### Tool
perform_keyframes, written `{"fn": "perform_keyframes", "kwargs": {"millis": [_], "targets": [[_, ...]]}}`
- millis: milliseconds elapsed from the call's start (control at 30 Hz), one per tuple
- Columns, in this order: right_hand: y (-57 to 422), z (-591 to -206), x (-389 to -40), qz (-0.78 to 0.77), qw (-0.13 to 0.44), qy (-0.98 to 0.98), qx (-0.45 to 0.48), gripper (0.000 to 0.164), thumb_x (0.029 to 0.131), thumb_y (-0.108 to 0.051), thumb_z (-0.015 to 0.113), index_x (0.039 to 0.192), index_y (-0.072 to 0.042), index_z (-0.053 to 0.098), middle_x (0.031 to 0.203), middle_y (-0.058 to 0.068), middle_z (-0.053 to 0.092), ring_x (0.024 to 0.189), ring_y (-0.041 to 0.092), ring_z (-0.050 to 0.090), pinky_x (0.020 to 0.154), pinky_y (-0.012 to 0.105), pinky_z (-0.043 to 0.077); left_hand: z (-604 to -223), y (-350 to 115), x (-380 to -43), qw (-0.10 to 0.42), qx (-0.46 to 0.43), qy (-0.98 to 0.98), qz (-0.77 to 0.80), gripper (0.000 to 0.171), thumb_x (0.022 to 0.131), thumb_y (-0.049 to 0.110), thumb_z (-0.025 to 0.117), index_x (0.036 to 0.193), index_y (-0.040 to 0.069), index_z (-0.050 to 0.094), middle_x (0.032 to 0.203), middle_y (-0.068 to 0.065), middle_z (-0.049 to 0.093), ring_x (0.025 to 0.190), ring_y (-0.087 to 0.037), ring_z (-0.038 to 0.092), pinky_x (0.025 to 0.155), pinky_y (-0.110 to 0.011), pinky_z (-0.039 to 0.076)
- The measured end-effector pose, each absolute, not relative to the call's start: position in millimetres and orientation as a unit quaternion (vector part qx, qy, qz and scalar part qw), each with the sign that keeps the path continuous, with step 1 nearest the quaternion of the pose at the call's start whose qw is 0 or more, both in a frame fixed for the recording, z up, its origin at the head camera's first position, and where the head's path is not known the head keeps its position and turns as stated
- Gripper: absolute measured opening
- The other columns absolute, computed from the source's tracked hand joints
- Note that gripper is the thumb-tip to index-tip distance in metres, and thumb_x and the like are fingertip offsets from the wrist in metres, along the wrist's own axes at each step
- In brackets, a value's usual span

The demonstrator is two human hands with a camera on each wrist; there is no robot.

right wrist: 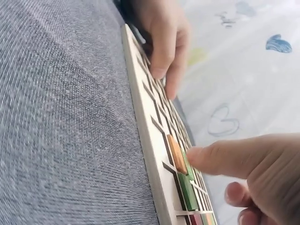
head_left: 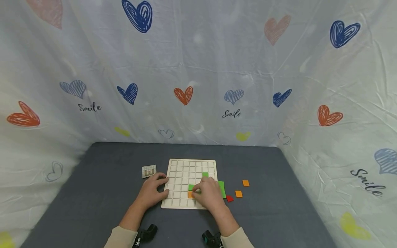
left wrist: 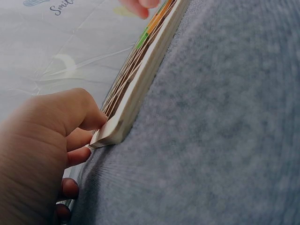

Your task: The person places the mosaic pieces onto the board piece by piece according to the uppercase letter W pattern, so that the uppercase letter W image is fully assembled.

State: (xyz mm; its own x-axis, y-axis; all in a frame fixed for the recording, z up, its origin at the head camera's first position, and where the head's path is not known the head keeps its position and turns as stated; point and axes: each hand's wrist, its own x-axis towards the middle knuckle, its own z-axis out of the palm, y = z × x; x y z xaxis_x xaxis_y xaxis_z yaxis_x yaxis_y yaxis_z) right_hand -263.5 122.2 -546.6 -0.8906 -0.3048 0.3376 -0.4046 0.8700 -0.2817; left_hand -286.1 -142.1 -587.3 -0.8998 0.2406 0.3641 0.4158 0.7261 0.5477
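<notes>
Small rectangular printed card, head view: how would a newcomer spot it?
On the grey tabletop, find the pale wooden grid board. Left of its far half, beyond the left hand, lies the card; its printed pattern sets it apart from plain square coloured tiles.

The head view looks ahead and down from high; both wrist views peek low and close at the same board (head_left: 183,175).

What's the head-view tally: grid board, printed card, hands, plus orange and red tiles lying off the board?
Grid board: 1
Printed card: 1
Hands: 2
Off-board orange tiles: 2
Off-board red tile: 1
Total: 7
</notes>
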Motion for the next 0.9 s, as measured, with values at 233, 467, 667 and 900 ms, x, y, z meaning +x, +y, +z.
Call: {"fn": "perform_keyframes", "kwargs": {"millis": [233, 467, 667, 900], "targets": [[124, -547, -263, 0.187, 0.119, -0.956, 0.192, 0.004, 0.079, -0.024, 0.089, 0.078, -0.025, 0.086, 0.074, -0.008, 0.059, 0.070, 0.010, 0.047, 0.062, 0.024, 0.036, -588, -143, -287, 0.121, -0.178, -0.919, -0.329, 0.046, 0.086, 0.020, 0.080, 0.130, 0.005, 0.076, 0.129, -0.011, 0.064, 0.119, -0.036, 0.063, 0.095, -0.058, 0.053], [137, -542, -268, 0.204, 0.112, -0.958, 0.169, 0.006, 0.088, -0.027, 0.084, 0.090, -0.022, 0.086, 0.078, -0.007, 0.060, 0.071, 0.012, 0.047, 0.066, 0.032, 0.044, -591, -144, -289, 0.114, -0.177, -0.921, -0.327, 0.046, 0.087, 0.021, 0.080, 0.131, 0.006, 0.075, 0.131, -0.010, 0.064, 0.121, -0.035, 0.062, 0.098, -0.057, 0.052], [166, -538, -277, 0.239, 0.093, -0.962, 0.089, 0.015, 0.092, -0.021, 0.080, 0.105, -0.017, 0.086, 0.072, -0.006, 0.049, 0.067, 0.014, 0.040, 0.062, 0.030, 0.033, -591, -144, -289, 0.112, -0.176, -0.920, -0.331, 0.047, 0.087, 0.021, 0.079, 0.131, 0.006, 0.075, 0.131, -0.010, 0.064, 0.121, -0.034, 0.062, 0.098, -0.057, 0.052], [195, -539, -280, 0.246, 0.103, -0.963, 0.049, 0.015, 0.091, -0.018, 0.082, 0.105, -0.013, 0.085, 0.072, -0.003, 0.048, 0.067, 0.015, 0.038, 0.061, 0.030, 0.032, -591, -144, -289, 0.114, -0.176, -0.921, -0.330, 0.047, 0.087, 0.021, 0.079, 0.131, 0.006, 0.075, 0.131, -0.010, 0.064, 0.121, -0.035, 0.062, 0.098, -0.057, 0.052]]}}
